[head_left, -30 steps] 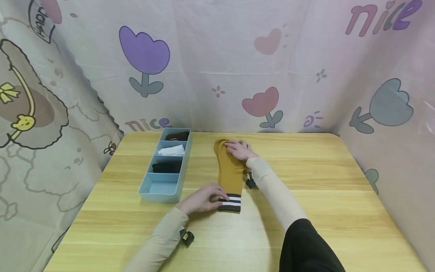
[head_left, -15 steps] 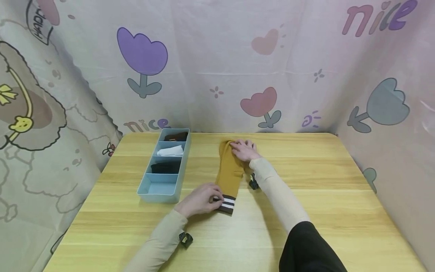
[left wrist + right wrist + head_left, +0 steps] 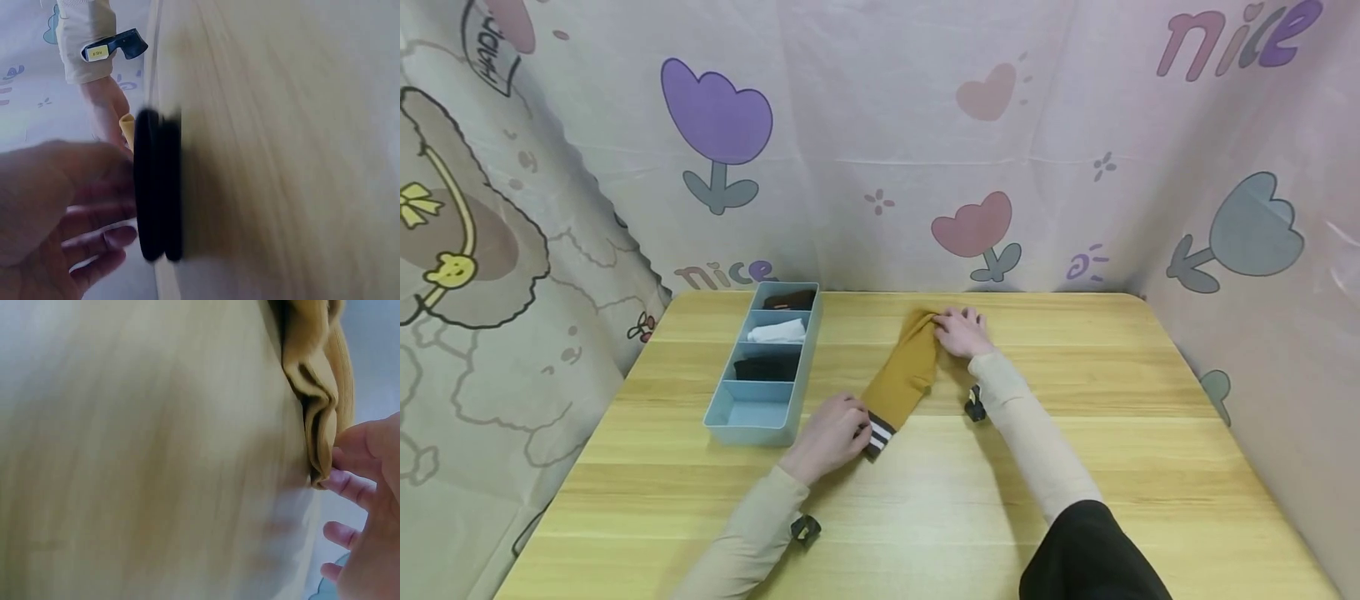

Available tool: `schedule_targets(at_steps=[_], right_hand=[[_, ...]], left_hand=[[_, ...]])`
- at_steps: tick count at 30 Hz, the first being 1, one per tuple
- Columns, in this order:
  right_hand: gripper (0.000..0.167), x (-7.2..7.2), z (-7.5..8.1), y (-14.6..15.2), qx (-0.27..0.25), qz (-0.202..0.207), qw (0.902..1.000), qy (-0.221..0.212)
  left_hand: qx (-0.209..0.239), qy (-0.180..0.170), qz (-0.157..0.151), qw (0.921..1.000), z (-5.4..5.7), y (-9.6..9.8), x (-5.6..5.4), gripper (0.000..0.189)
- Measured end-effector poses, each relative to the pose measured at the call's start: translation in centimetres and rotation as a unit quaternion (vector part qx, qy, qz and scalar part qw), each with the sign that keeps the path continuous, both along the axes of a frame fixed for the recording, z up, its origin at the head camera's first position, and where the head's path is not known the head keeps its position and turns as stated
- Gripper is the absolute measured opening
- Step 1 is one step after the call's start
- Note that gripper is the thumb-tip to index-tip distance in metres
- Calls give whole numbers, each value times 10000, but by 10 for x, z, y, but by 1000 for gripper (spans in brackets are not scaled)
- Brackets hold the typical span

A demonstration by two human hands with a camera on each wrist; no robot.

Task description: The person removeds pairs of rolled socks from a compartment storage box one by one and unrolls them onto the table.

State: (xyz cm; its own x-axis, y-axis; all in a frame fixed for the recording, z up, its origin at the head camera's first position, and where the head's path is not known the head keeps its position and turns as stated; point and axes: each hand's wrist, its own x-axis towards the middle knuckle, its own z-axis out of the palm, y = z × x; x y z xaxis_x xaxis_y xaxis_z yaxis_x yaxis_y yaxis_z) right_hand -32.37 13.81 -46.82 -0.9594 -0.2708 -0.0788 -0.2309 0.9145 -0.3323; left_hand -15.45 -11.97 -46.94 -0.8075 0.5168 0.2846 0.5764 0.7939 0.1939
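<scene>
Both hands on the sock, one at each end. Left hand (image 3: 827,440) pinches the striped cuff (image 3: 878,435) between thumb and fingers; left wrist view has the cuff edge-on, dark, looks like two layers, other fingers loosely bent behind it. Right hand (image 3: 962,332) pinches the far end, thumb and index finger on the fabric, remaining fingers off to the side, clear in the right wrist view. Mustard sock (image 3: 904,375) is mid-table, slanted: cuff near and to the left, far end away and to the right, fabric bunched into folds by the right hand. Cuff is dark with white stripes. Can't tell if the whole sock touches the wooden table (image 3: 1075,433) or is slightly raised. Blue organizer box (image 3: 799,400) left of the sock, apart from it, near the left hand, four compartments in a row: dark brown item (image 3: 790,301) in the farthest, white folded cloth (image 3: 777,332) next, black folded cloth (image 3: 767,367) third. Both arms in beige sleeves, black sleeve (image 3: 1086,550) higher up on the right arm. Small black camera at each wrist, left one (image 3: 806,530), right one (image 3: 974,405). Printed curtain (image 3: 850,100) behind, tulips, hearts, "nice" lettering.
</scene>
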Motion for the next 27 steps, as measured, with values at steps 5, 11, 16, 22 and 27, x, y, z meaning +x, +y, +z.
schedule_targets(at_steps=[5,11,16,22,27], right_hand=[[42,5,1,8,230,-74,9989,390],[35,14,-1,17,470,-92,9950,872],[26,22,-2,24,364,-158,9920,1199],[24,34,-2,31,358,-238,9904,1311],[23,44,1,35,385,-298,9893,1377]], left_hand=[[-179,384,440,9981,3,3,2,21],[-166,364,907,9951,4,7,4,23],[-157,205,1188,9926,3,11,1,24],[-526,34,1494,9874,5,16,-4,24],[-828,-191,1615,9832,9,22,-10,23]])
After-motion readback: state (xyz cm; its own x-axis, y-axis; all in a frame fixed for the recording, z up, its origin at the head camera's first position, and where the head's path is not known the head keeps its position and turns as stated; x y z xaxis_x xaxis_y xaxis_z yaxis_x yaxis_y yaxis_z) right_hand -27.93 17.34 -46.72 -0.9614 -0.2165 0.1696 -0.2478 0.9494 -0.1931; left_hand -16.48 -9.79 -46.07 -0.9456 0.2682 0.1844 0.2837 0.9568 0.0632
